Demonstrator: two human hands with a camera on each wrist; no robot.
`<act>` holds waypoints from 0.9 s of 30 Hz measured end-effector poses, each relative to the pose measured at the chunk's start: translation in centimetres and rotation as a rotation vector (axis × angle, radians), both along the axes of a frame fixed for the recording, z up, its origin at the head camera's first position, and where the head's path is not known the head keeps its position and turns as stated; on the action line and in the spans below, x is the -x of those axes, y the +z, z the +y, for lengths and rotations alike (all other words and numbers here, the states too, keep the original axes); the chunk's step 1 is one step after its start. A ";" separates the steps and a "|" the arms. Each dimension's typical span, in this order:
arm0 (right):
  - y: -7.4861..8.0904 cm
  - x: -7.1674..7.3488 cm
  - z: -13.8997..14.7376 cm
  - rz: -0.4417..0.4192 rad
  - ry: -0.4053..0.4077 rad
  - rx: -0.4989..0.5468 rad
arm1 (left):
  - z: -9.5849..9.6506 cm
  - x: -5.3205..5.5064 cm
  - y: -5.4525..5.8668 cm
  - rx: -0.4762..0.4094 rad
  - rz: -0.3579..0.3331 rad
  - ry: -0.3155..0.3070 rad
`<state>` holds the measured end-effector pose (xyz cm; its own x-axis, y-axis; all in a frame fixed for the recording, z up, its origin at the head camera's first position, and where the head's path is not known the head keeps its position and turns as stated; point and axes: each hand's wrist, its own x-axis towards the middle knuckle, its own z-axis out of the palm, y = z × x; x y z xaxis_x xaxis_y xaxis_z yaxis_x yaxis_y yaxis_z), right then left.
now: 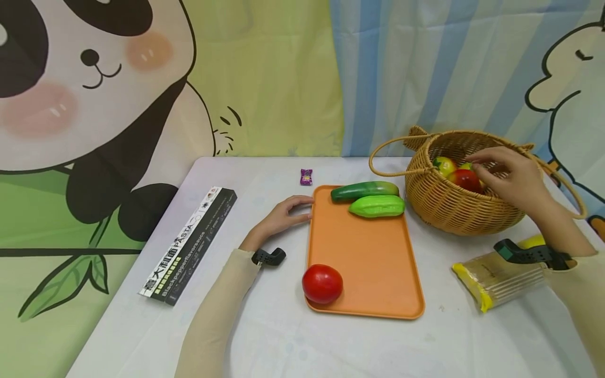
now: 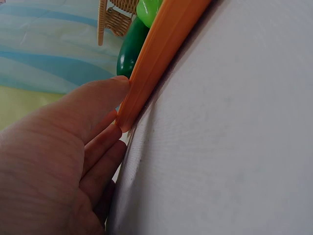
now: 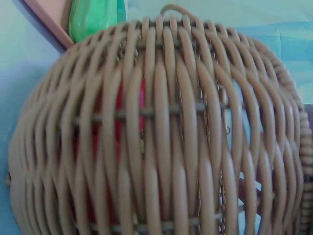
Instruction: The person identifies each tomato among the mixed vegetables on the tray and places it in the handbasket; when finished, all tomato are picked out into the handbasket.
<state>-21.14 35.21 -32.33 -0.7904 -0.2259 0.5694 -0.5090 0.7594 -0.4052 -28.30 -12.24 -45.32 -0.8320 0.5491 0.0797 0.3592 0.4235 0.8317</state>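
My left hand point(image 1: 284, 214) rests at the left edge of an orange tray point(image 1: 364, 252); its thumb and fingertips touch the rim point(image 2: 142, 81) in the left wrist view. On the tray lie a dark green cucumber point(image 1: 364, 191), a bright green ridged vegetable point(image 1: 377, 206) and a red tomato point(image 1: 322, 284) at the near left corner. My right hand point(image 1: 512, 176) reaches over the mouth of a wicker basket point(image 1: 454, 215), fingers loosely bent close above a red fruit point(image 1: 465, 180) and a yellow-green fruit point(image 1: 445, 166). The basket's weave point(image 3: 161, 132) hides that hand in the right wrist view.
A black-and-white pasta box point(image 1: 189, 244) lies at the left. A small purple wrapped candy point(image 1: 306, 177) is behind the tray. Near the right forearm lies a clear packet with yellow ends point(image 1: 496, 278). The basket's handle point(image 1: 375, 157) sticks out leftward, and a printed curtain point(image 1: 283, 79) hangs behind.
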 end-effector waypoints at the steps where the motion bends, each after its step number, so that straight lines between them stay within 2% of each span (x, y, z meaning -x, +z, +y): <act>1: -0.1 -0.1 -0.2 0.017 0.010 0.007 | 0.0 0.0 0.0 0.003 0.000 -0.001; 8: -0.2 -0.7 -1.5 0.076 0.101 0.066 | -0.1 0.1 -0.2 -0.009 0.015 0.008; 15: -1.0 -1.9 -2.8 0.073 0.180 0.139 | 0.2 -0.7 -0.7 -0.010 -0.027 -0.010; 18: -1.4 -2.1 -3.4 0.083 0.216 0.162 | 0.1 -1.0 -0.8 -0.008 -0.035 0.001; 23: -1.3 -2.2 -4.8 0.126 0.201 0.159 | 0.0 -1.0 -0.7 -0.005 -0.029 0.013; 27: -1.2 -2.4 -5.8 0.119 0.220 0.173 | 0.0 -0.8 -0.6 -0.009 -0.021 0.006</act>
